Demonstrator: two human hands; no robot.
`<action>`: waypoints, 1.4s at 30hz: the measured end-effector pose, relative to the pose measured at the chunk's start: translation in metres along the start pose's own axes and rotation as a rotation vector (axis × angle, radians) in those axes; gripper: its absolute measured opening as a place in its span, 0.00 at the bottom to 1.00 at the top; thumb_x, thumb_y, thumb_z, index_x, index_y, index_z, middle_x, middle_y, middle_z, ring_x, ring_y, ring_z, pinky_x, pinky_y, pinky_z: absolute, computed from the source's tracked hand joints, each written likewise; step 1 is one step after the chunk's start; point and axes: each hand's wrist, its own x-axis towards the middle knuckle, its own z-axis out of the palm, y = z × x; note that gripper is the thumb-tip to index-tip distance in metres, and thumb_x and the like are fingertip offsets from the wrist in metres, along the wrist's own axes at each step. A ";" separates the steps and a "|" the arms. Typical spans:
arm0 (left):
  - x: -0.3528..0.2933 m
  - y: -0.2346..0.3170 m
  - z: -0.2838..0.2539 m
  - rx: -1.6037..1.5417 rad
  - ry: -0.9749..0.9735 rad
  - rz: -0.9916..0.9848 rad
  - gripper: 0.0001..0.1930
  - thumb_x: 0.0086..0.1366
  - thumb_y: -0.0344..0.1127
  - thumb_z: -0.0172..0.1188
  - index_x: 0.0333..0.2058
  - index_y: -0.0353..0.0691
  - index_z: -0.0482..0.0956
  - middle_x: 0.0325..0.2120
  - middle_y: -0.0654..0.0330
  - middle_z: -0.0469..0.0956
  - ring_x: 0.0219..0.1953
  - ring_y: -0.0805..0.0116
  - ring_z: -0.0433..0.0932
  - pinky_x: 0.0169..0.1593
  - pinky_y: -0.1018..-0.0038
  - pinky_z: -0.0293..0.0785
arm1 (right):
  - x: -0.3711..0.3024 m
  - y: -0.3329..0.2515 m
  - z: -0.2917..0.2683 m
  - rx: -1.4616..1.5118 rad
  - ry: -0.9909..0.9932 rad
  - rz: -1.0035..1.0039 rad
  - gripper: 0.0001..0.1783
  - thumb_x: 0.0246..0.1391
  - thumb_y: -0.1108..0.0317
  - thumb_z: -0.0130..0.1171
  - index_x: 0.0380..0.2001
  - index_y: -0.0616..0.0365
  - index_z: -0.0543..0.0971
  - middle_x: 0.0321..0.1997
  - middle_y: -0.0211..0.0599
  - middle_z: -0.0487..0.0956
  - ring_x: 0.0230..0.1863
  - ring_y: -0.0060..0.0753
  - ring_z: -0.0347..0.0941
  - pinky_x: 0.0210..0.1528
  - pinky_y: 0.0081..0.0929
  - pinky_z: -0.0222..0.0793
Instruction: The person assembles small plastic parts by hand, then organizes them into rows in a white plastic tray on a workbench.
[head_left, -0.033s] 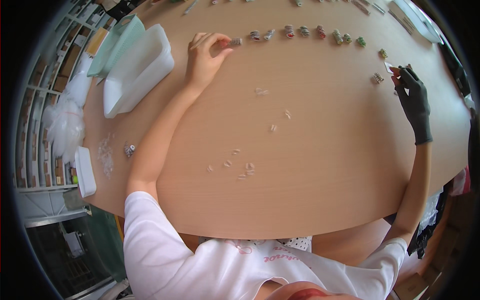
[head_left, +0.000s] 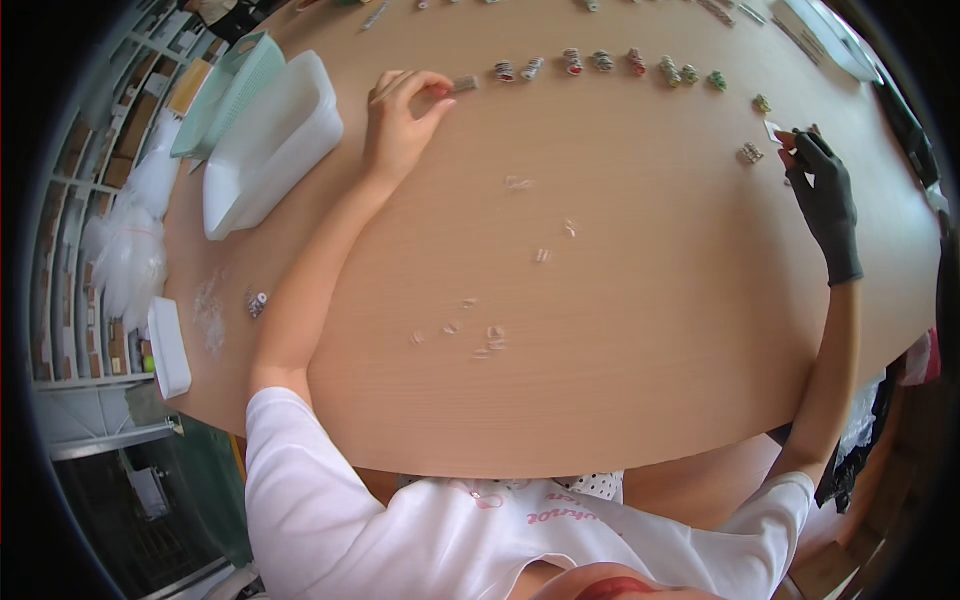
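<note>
At the far left of the table my bare left hand (head_left: 398, 130) has its fingers curled, their tips at the end of a small ridged grey roll (head_left: 466, 84). The roll lies in line with several small rolls banded in silver, red and green, among them a red one (head_left: 637, 62) and a green one (head_left: 718, 80). On the far right, my right hand (head_left: 826, 195) wears a dark glove with some bare fingertips. It pinches a small white piece (head_left: 773, 131). A ridged roll (head_left: 750, 153) lies just left of it, and a green roll (head_left: 762, 103) beyond it.
Small clear plastic bits (head_left: 495, 335) are scattered over the middle of the table. To the left are a white bin (head_left: 270, 150), a green basket (head_left: 240, 90), a white tray (head_left: 170, 345), clear scraps (head_left: 208, 315) and a small cluster (head_left: 256, 303). A clear container (head_left: 825, 35) stands far right.
The whole view has shifted slightly left. At my left fingertips the grey roll now looks smeared, its ridges less distinct. My right hand keeps its pinch on the white piece.
</note>
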 end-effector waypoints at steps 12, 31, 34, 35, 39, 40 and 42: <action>0.015 -0.050 -0.011 0.077 -0.350 -0.072 0.25 0.58 0.43 0.67 0.54 0.47 0.77 0.47 0.62 0.79 0.54 0.62 0.74 0.58 0.60 0.60 | 0.007 -0.021 0.007 0.058 -0.117 -0.010 0.19 0.54 0.65 0.65 0.49 0.54 0.79 0.42 0.32 0.80 0.39 0.35 0.76 0.49 0.32 0.70; 0.008 -0.056 0.014 -0.193 -0.102 0.076 0.10 0.60 0.30 0.65 0.40 0.38 0.83 0.36 0.60 0.82 0.45 0.61 0.78 0.51 0.67 0.73 | 0.160 -0.224 0.149 0.102 -0.190 -0.379 0.18 0.50 0.61 0.64 0.43 0.57 0.79 0.38 0.40 0.80 0.42 0.47 0.77 0.45 0.42 0.72; 0.008 -0.055 0.016 -0.199 -0.068 0.075 0.09 0.58 0.31 0.65 0.38 0.39 0.83 0.36 0.60 0.83 0.42 0.61 0.78 0.49 0.67 0.73 | 0.163 -0.234 0.164 0.033 -0.216 -0.343 0.16 0.51 0.61 0.63 0.41 0.55 0.80 0.38 0.40 0.80 0.40 0.46 0.78 0.42 0.40 0.72; 0.008 -0.058 0.016 -0.193 -0.067 0.094 0.08 0.58 0.30 0.66 0.38 0.40 0.83 0.36 0.60 0.83 0.42 0.62 0.78 0.49 0.67 0.74 | 0.164 -0.238 0.166 0.029 -0.239 -0.291 0.14 0.53 0.61 0.63 0.41 0.55 0.80 0.38 0.40 0.80 0.38 0.45 0.78 0.41 0.39 0.72; 0.004 -0.063 0.014 -0.243 -0.110 0.028 0.07 0.60 0.37 0.64 0.37 0.47 0.85 0.37 0.63 0.83 0.48 0.62 0.76 0.53 0.64 0.70 | 0.156 -0.245 0.164 0.068 -0.246 -0.217 0.12 0.49 0.63 0.63 0.36 0.55 0.80 0.36 0.41 0.80 0.38 0.48 0.78 0.41 0.41 0.73; 0.005 -0.063 0.014 -0.290 -0.108 0.016 0.07 0.59 0.34 0.65 0.37 0.43 0.84 0.36 0.62 0.83 0.45 0.62 0.77 0.52 0.65 0.71 | 0.154 -0.245 0.161 0.087 -0.247 -0.207 0.11 0.49 0.63 0.63 0.36 0.55 0.80 0.37 0.41 0.80 0.39 0.48 0.78 0.40 0.41 0.73; 0.003 -0.066 0.012 -0.340 -0.106 0.007 0.07 0.58 0.31 0.65 0.37 0.40 0.84 0.35 0.61 0.83 0.42 0.63 0.78 0.51 0.66 0.72 | 0.151 -0.247 0.158 0.104 -0.246 -0.196 0.11 0.49 0.64 0.62 0.35 0.56 0.80 0.37 0.41 0.81 0.39 0.48 0.78 0.40 0.41 0.74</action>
